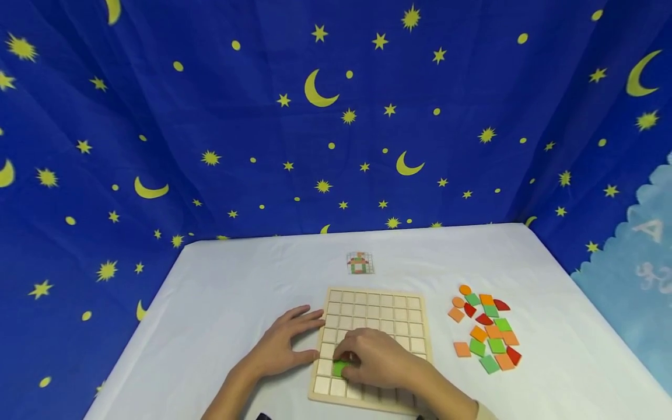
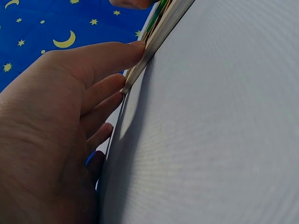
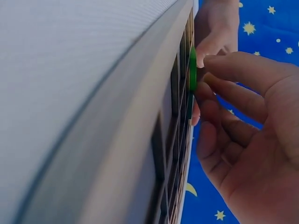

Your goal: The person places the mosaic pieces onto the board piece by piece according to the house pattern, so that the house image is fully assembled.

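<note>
A wooden grid board [image 1: 426, 321] lies on the white table. Over its lower left cells, my right hand [image 1: 377, 359] pinches a green square tile [image 1: 339, 368] between curled fingers and thumb. The right wrist view shows that green tile [image 3: 193, 74] standing slightly proud of the grid, at the fingertips. My left hand [image 1: 278, 347] rests at the board's left edge with fingers spread. In the left wrist view, thumb and fingertips touch the side of the board [image 2: 156, 44]. My right palm hides several cells.
Loose tiles lie right of the board: orange squares [image 1: 462, 349], green squares [image 1: 490, 364], orange circles [image 1: 465, 289] and red quarter-circles [image 1: 501, 304]. Behind the board lies a small pattern card [image 1: 360, 263]. A blue star-patterned curtain [image 1: 367, 134] encloses the table [image 1: 236, 280].
</note>
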`<move>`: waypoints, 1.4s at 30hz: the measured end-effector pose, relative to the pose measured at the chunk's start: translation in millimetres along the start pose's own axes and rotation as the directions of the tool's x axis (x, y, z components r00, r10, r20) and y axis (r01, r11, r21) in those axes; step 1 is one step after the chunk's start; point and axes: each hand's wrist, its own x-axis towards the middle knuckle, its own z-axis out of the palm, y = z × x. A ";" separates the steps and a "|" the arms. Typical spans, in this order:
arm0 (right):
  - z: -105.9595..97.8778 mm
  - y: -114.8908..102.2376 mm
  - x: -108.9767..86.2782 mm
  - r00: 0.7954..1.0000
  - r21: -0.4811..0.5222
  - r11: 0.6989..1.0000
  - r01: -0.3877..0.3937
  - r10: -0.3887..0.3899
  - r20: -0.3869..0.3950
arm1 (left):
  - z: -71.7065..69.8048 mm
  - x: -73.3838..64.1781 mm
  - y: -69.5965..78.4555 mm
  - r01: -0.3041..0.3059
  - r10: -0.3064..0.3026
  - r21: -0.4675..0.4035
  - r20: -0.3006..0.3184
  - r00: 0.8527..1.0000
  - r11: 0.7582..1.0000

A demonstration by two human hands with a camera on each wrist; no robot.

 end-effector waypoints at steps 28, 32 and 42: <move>-34.6 39.8 -62.1 0.994 0.188 0.979 -0.073 0.086 -0.063 | 1.1 -1.5 1.2 -0.015 0.015 -0.020 -0.001 1.000 1.000; -44.8 53.7 -80.1 0.986 0.199 0.972 -0.128 0.147 -0.083 | 1.7 -1.1 1.6 -0.013 0.013 -0.018 0.002 1.000 1.000; -66.2 81.1 -113.0 0.942 0.131 0.955 -0.266 0.287 -0.175 | -1.2 0.2 0.7 -0.007 0.007 -0.002 -0.008 1.000 1.000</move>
